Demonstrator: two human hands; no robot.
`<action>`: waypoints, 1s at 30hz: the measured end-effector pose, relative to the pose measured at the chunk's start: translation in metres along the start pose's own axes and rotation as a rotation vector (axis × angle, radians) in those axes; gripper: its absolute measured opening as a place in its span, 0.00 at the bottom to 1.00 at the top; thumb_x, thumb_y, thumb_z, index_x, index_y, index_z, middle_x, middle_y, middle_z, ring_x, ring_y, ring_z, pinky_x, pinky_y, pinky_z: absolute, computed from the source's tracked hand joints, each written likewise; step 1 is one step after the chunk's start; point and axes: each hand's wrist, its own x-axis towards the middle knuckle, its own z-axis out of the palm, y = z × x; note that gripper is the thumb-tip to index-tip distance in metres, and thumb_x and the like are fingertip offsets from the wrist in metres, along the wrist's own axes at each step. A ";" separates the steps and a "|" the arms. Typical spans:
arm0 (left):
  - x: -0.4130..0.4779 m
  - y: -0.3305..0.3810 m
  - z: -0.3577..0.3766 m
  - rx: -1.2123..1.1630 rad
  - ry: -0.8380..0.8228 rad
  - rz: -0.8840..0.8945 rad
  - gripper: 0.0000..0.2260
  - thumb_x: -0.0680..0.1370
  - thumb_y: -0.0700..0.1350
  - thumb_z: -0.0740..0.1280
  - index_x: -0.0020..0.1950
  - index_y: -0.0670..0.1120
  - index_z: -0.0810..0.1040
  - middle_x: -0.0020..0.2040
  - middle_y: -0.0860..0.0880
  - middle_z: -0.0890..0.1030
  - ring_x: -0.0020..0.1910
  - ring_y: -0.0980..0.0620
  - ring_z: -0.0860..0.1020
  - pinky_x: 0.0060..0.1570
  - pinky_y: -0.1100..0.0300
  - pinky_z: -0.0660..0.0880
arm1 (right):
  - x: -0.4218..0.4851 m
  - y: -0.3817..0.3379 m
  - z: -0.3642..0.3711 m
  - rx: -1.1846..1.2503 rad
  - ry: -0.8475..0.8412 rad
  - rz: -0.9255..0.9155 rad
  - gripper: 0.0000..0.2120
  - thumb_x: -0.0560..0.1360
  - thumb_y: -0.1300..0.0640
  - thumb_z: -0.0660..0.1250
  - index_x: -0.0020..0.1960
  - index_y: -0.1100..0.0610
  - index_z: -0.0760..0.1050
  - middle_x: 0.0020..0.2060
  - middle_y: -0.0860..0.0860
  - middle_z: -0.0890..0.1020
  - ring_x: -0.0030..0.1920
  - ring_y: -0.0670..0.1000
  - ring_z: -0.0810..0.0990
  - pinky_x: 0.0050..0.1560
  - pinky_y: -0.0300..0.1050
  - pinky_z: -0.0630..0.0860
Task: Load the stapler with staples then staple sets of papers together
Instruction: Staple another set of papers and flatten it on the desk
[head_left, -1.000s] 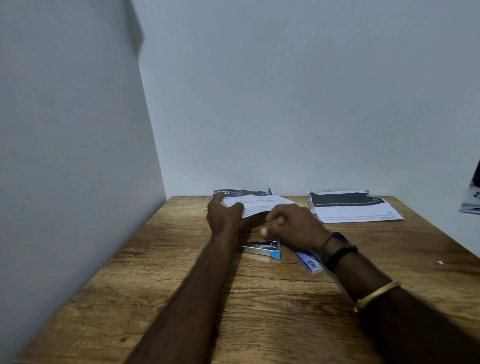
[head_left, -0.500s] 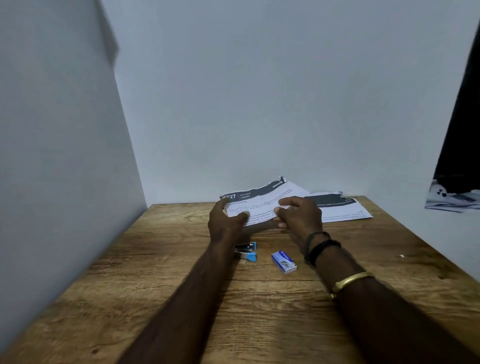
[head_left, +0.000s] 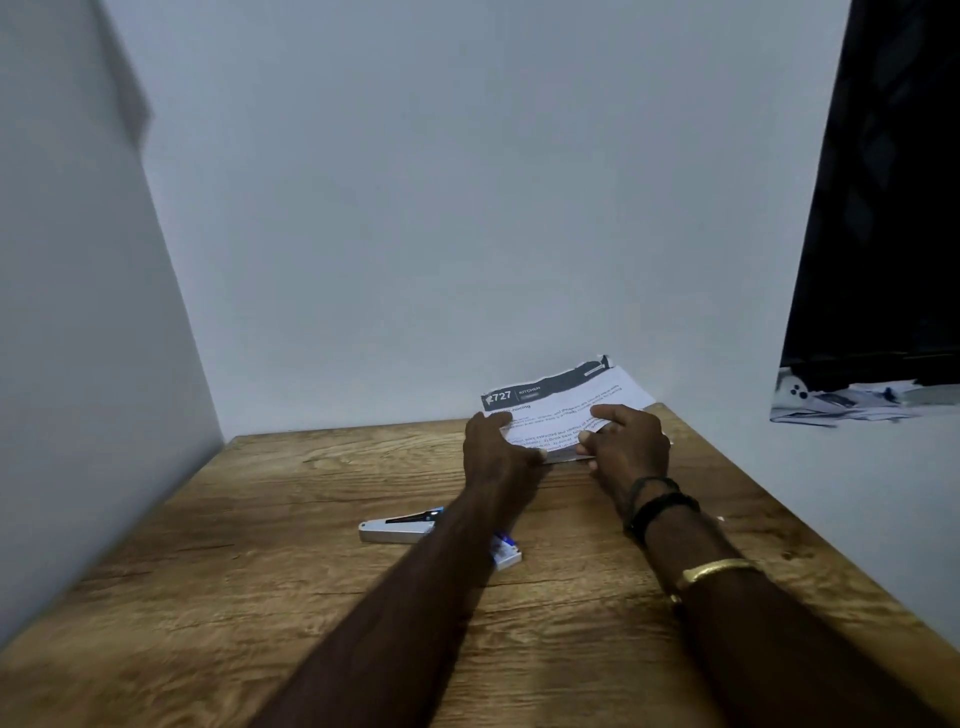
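Two hands, left (head_left: 496, 449) and right (head_left: 626, 447), each grip pinching the papers (head_left: 563, 402) lifted off the surface (head_left: 260, 597) beyond the stapler (head_left: 400, 526), could let loosely held sheets slip askew, so any staple might miss a page.

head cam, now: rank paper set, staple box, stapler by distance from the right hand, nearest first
1. Paper set: held by the right hand at its right edge, with the left hand on the other side.
2. Staple box: on the table, nearer the person and to the left, partly behind the left forearm.
3. Stapler: on the table, farther left than the box.
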 end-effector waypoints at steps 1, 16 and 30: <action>-0.008 0.008 0.005 0.043 -0.008 0.015 0.35 0.56 0.42 0.79 0.60 0.60 0.75 0.65 0.47 0.77 0.62 0.45 0.78 0.62 0.46 0.78 | 0.003 0.002 -0.004 -0.011 0.022 0.012 0.18 0.69 0.68 0.77 0.56 0.55 0.84 0.47 0.57 0.87 0.39 0.53 0.88 0.46 0.54 0.86; -0.021 0.031 0.040 0.557 -0.040 0.137 0.16 0.69 0.44 0.75 0.56 0.49 0.81 0.60 0.46 0.80 0.62 0.46 0.76 0.60 0.58 0.74 | 0.041 0.012 -0.023 -0.376 -0.084 0.085 0.08 0.70 0.59 0.76 0.48 0.55 0.80 0.30 0.52 0.86 0.31 0.52 0.86 0.46 0.49 0.85; -0.004 0.036 0.045 1.004 -0.115 0.353 0.19 0.76 0.40 0.66 0.65 0.55 0.80 0.66 0.49 0.77 0.70 0.43 0.68 0.66 0.48 0.64 | 0.037 0.009 -0.018 -0.812 -0.100 -0.197 0.12 0.75 0.59 0.69 0.56 0.49 0.85 0.61 0.51 0.83 0.63 0.56 0.80 0.59 0.46 0.77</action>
